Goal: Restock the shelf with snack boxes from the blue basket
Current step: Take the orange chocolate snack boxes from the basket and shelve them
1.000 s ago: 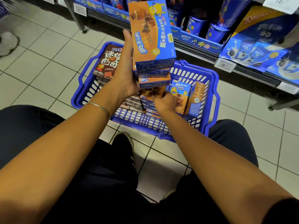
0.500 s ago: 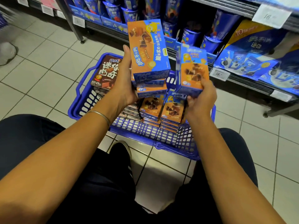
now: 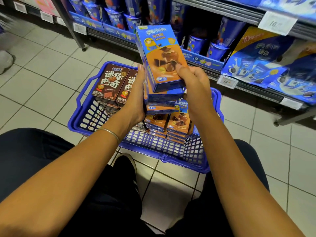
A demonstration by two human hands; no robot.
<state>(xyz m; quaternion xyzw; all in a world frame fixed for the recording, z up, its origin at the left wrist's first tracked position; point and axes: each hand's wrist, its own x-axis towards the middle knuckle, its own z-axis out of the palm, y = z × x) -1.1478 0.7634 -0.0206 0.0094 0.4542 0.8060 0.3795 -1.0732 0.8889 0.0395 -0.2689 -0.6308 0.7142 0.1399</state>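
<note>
A stack of several blue-and-orange snack boxes (image 3: pixel 160 55) is held above the blue basket (image 3: pixel 95 117). My left hand (image 3: pixel 136 93) grips the stack's left side. My right hand (image 3: pixel 193 82) holds the top box from the right, with its thumb on the box's front. More orange boxes (image 3: pixel 177 124) lie stacked in the basket below. Brown snack boxes (image 3: pixel 111 82) stand at the basket's left. The shelf (image 3: pixel 239 82) runs behind the basket, low to the floor.
Blue snack cups (image 3: pixel 196 43) and large blue bags (image 3: pixel 256 65) fill the shelf. Price tags (image 3: pixel 226 81) hang on its edge. A shelf post (image 3: pixel 73 33) stands on the tiled floor at the left. My knees flank the basket.
My right hand brought its box from the right onto the top of the stack in my left hand. The view shifted slightly upward toward the shelf.
</note>
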